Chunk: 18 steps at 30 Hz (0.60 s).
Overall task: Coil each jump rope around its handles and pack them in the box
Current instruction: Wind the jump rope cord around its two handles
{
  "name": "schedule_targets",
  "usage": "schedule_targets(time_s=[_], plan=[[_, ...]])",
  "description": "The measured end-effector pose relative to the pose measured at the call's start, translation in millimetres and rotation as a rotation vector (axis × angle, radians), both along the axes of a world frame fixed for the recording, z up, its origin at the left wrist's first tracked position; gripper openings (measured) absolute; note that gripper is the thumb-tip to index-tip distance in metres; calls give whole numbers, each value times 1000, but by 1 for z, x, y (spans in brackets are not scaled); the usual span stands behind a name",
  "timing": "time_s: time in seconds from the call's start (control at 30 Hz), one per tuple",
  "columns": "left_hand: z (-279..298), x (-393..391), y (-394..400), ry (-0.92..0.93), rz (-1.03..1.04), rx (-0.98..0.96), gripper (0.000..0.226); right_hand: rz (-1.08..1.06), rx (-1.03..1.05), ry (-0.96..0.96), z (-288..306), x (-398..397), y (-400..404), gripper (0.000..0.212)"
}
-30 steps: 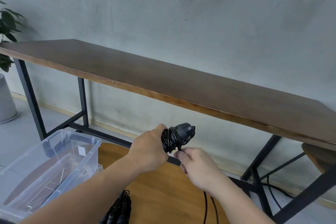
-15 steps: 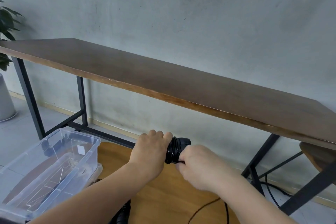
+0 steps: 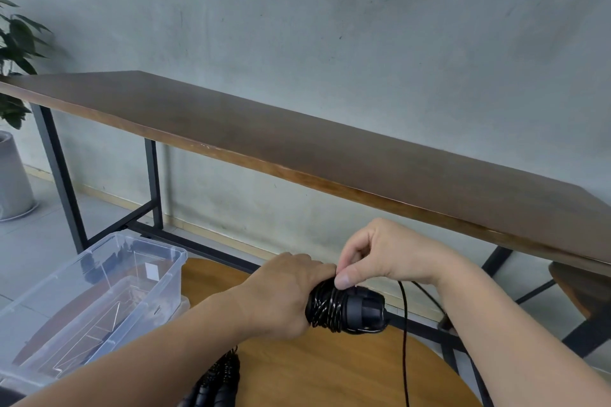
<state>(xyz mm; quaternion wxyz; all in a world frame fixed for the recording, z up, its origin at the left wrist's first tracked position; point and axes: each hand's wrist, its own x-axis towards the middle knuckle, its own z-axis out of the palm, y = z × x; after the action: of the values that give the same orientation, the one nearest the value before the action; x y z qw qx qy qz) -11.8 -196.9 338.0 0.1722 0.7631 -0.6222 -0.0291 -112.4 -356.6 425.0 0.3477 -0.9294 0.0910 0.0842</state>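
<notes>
My left hand [image 3: 281, 297] grips the black jump rope handles [image 3: 360, 309], which point right and carry many turns of glossy black rope [image 3: 325, 306]. My right hand [image 3: 383, 254] sits above the coil, pinching the rope against it with thumb and fingers. The loose rope tail [image 3: 404, 334] hangs down from under my right wrist. A clear plastic box [image 3: 99, 294] stands open at the left on the round wooden table [image 3: 330, 373]. Another black jump rope [image 3: 215, 383] lies at the bottom edge, partly hidden by my left forearm.
A long dark wooden bench table [image 3: 297, 145] on black metal legs runs along the grey wall behind. A potted plant [image 3: 13, 82] stands at the far left on the tiled floor. A wooden stool [image 3: 582, 284] shows at the right edge.
My right hand has lifted from the handle end to the top of the coil, bringing the rope over it. The handles have dropped lower and now point right.
</notes>
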Motion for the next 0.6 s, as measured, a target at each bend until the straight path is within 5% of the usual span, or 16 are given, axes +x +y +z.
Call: schedule_targets(time_s=[0.27, 0.47, 0.6], plan=[[9, -6, 4, 526, 40, -4, 47, -283, 648, -177, -47, -2, -13, 15], [-3, -8, 6, 723, 2, -69, 83, -404, 821, -252, -86, -9, -8, 18], [-6, -12, 3, 778, 35, -128, 65, -476, 793, -301, -90, -15, -2, 44]])
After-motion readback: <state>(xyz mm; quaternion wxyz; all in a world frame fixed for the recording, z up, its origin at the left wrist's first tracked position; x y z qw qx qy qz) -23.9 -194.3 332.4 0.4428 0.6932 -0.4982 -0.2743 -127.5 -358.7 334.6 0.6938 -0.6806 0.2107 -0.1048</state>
